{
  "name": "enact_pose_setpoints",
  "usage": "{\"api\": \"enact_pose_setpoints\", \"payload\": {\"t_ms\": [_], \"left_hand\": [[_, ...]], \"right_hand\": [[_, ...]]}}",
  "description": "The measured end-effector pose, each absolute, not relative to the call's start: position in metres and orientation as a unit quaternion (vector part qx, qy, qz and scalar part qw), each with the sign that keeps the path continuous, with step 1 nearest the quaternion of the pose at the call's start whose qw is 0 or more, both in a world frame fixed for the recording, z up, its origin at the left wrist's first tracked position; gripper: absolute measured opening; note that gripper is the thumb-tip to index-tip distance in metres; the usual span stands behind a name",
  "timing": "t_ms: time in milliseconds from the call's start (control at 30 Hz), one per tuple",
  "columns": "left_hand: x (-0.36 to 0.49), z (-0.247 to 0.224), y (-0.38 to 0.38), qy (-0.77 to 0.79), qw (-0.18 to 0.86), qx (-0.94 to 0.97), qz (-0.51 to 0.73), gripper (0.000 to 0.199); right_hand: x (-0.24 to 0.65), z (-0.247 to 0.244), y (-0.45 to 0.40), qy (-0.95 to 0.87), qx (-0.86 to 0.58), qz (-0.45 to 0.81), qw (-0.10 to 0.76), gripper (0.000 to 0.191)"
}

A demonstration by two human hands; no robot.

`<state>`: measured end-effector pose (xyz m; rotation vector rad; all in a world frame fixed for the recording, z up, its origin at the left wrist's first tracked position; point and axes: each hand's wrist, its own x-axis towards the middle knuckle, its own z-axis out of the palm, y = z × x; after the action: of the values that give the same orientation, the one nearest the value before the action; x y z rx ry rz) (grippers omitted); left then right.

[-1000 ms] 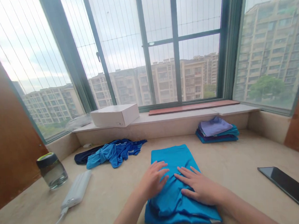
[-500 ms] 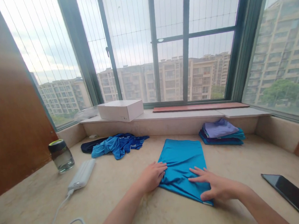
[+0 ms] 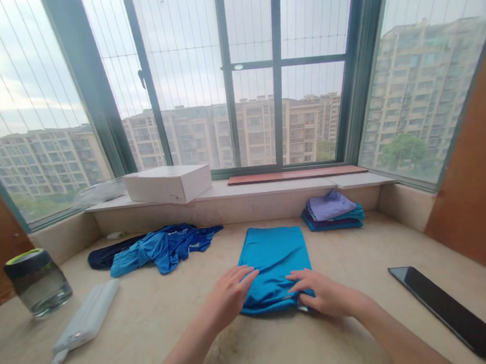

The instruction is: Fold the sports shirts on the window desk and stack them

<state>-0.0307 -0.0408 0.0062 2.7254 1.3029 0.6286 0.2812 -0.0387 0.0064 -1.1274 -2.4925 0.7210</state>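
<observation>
A folded bright blue garment (image 3: 273,247) lies on the stone counter in front of me, its far part fairly smooth and its near part creased. My left hand (image 3: 230,295) rests on its near left edge, fingers stretched over the fabric. At the near right corner is my right hand (image 3: 327,294), fingers apart on the cloth and thumb close to a small white tag (image 3: 302,308). Some fabric is bunched by the right fingertips.
Crumpled blue clothes (image 3: 168,249) lie at the back left, a folded stack (image 3: 333,209) at the back right. A water bottle (image 3: 38,283) and white power bank (image 3: 86,316) stand left; a black tablet-like device (image 3: 450,308) lies right. A white box (image 3: 167,183) sits on the ledge.
My view has turned right, so things appear further left. The garment's near edge now sits straighter and further from me. Both hands stay at its near corners, the right one closer in.
</observation>
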Motion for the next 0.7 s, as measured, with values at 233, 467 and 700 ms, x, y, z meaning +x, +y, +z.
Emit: {"api": "enact_pose_setpoints", "payload": {"t_ms": [233,467,700], "left_hand": [[-0.019,0.012,-0.05,0.386,0.071,0.908,0.145,0.051],[-0.022,0.002,-0.038,0.451,0.101,0.864,0.2,0.051],[-0.032,0.029,-0.046,0.459,0.216,0.761,0.403,0.031]], "right_hand": [[0.273,0.01,-0.034,-0.824,-0.474,0.181,0.25,0.029],[0.272,0.002,-0.026,-0.755,-0.466,0.273,0.373,0.029],[0.281,0.012,-0.024,-0.687,-0.382,0.487,0.38,0.042]]}}
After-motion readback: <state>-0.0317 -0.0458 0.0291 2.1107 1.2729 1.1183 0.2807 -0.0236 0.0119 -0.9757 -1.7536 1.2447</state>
